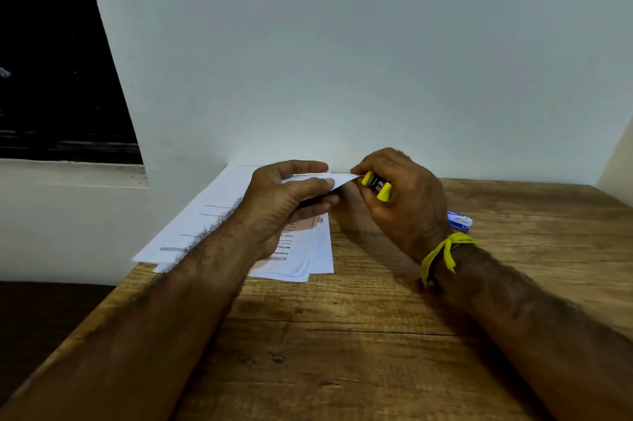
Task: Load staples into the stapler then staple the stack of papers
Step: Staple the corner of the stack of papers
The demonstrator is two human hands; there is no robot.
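A stack of white printed papers (219,201) lies at the far left of the wooden table (342,335), against the wall. My left hand (284,204) pinches the raised far right corner of the stack between thumb and fingers. My right hand (400,201) grips a small yellow and black stapler (376,185), whose mouth sits over that paper corner. A blue and white staple box (460,221) lies on the table just behind my right wrist, partly hidden by it.
A pale wall (342,60) rises right behind the table. A dark window (51,60) with a white sill is at the left. The table's left edge runs diagonally toward me. A yellow string is tied round my right wrist (442,254).
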